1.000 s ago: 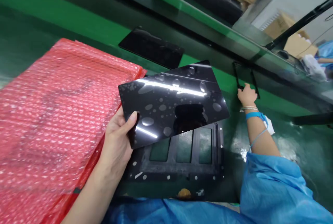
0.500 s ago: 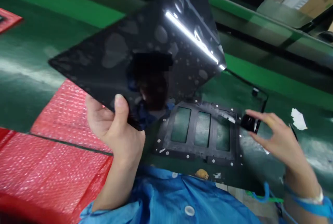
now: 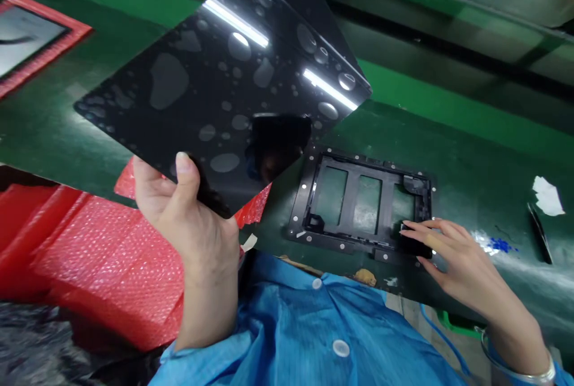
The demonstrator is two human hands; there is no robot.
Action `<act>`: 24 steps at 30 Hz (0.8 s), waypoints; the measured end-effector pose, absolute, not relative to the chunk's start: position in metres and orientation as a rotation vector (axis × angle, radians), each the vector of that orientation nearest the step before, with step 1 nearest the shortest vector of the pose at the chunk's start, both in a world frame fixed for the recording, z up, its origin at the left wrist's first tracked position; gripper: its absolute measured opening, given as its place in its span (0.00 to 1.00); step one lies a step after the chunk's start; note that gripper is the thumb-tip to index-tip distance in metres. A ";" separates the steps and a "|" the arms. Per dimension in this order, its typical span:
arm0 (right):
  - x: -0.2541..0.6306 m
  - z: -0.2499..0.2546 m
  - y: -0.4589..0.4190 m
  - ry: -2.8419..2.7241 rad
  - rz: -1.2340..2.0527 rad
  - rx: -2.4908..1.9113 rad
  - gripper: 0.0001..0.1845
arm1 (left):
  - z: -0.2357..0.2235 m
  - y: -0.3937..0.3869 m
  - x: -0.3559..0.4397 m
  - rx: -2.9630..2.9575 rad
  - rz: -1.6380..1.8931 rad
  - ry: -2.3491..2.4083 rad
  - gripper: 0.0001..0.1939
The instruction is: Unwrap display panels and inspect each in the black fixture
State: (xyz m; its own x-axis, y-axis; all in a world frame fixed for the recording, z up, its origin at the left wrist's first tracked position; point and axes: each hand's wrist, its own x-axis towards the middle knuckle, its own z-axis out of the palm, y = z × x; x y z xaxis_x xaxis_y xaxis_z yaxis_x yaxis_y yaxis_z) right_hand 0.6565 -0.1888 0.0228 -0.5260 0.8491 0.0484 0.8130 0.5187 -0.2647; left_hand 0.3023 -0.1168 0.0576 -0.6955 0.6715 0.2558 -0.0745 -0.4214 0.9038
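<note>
My left hand grips the lower corner of a glossy black panel, held up and tilted over the green belt; the panel bears droplet-like marks and reflects ceiling lights. My right hand rests at the near right corner of a black frame with three rectangular windows, lying flat on the belt. Its fingertips press a small black piece against that corner. My blue sleeves and smock fill the bottom of the view.
Red bubble-wrap sheets lie at the lower left, and another red-edged sheet sits at the far left. A white scrap, a thin dark strip and a blue smear are on the belt at right. The conveyor rail runs behind.
My right hand came back from the far rail with a small black piece and set it on the frame's near right corner. My left hand lifted and turned the black panel higher.
</note>
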 end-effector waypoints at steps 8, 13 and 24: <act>0.649 0.031 -0.188 -2.376 0.591 -1.552 0.20 | 0.053 -0.123 0.312 0.809 1.994 1.258 0.12; 0.636 0.030 -0.171 -1.411 0.847 -1.583 0.21 | 0.042 -0.129 0.328 0.754 1.650 1.190 0.15; 0.619 0.040 -0.159 -0.593 0.740 -1.600 0.18 | 0.025 -0.131 0.359 0.817 1.130 0.818 0.15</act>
State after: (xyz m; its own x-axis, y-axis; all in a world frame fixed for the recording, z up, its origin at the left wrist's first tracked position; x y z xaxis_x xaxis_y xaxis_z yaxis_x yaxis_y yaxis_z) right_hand 0.6189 -0.1592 0.0405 0.6658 0.7340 -0.1342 -0.0288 -0.1544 -0.9876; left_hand 0.3590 -0.1313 0.0253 0.2217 0.9656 -0.1360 -0.4309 0.2221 0.8747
